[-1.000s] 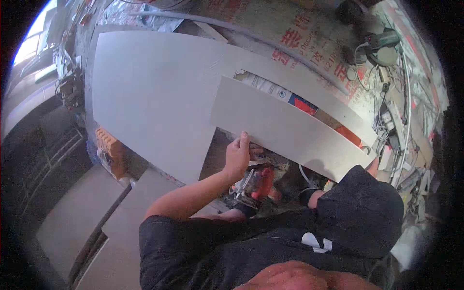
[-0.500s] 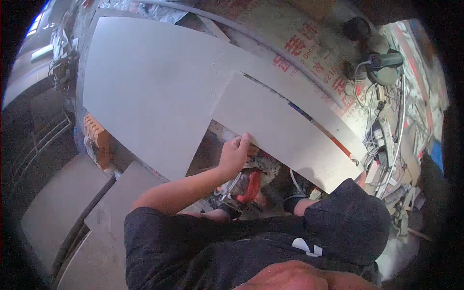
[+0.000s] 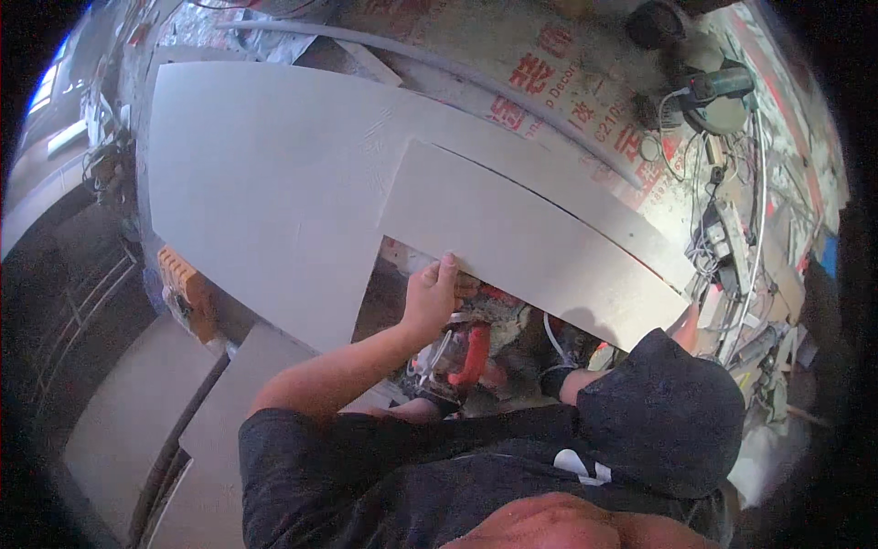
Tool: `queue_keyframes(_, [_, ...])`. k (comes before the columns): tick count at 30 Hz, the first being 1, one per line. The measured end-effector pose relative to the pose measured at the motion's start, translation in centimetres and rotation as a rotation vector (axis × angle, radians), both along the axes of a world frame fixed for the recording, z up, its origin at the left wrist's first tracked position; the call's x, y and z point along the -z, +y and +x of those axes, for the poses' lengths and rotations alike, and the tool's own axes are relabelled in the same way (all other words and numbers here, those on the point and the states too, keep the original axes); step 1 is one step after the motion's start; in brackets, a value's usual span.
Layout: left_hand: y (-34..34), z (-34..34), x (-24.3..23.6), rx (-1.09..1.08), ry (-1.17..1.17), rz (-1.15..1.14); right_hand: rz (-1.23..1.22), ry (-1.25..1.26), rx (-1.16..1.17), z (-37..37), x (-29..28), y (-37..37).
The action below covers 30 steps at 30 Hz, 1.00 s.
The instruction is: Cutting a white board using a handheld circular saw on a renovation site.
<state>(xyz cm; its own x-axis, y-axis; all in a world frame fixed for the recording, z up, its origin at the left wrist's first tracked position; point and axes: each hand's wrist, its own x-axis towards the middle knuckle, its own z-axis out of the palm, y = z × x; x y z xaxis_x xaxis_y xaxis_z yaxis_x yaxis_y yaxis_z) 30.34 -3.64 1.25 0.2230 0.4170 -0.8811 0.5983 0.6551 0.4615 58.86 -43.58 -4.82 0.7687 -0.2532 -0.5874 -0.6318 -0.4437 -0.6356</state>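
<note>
A smooth pale tile strip (image 3: pixel 512 238) lies tilted across the middle, its near edge toward me. My left hand (image 3: pixel 430 297) is closed on that near edge, thumb on top and fingers curled beneath. At the strip's right end my right hand (image 3: pixel 688 328) grips the corner; my dark sleeve hides most of it. Beyond and to the left spreads a large pale tile sheet (image 3: pixel 256 174) with an L-shaped outline. A narrow dark gap separates the strip's far edge from this sheet, showing a little orange toward the right.
A green power tool (image 3: pixel 722 84) with a round disc sits at the far right, beside tangled cables (image 3: pixel 709 247) and scraps. An orange ribbed block (image 3: pixel 178 270) stands at left. More pale slabs (image 3: pixel 142 393) lie lower left. A red curved object (image 3: pixel 473 355) is between my feet.
The strip has shifted closer to the large sheet, and the gap along its far edge has narrowed. Both hands have kept their hold. The whole view has also shifted slightly.
</note>
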Motion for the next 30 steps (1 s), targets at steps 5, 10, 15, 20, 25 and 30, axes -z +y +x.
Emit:
queue_keyframes(5, [0.0, 0.6, -0.3, 0.009, -0.023, 0.004, 0.239, -0.007, 0.167, 0.0, 0.1, 0.3])
queue_keyframes(10, [0.1, 0.8, -1.0, 0.006, 0.024, -0.007, 0.408, -0.040, 0.284, -0.7, -1.9, 4.6])
queue_keyframes(15, [-0.5, 0.5, -1.5, 0.134, 0.043, 0.131, 0.386, -0.004, 0.295, 1.6, -5.8, 5.6])
queue_keyframes(20, [0.1, -1.7, -0.2, 0.625, -0.026, 0.618, 0.376, 0.051, 0.263, 3.9, -8.8, 7.6])
queue_keyframes(25, [4.0, 8.5, 2.0, -0.139, -0.444, 0.371, 0.546, -0.069, -0.045, 10.4, -9.8, 8.6])
queue_keyframes(30, [11.5, 19.8, -0.4, -0.484, -0.731, -0.077, 0.536, -0.106, -0.145, 20.1, -6.2, 10.6])
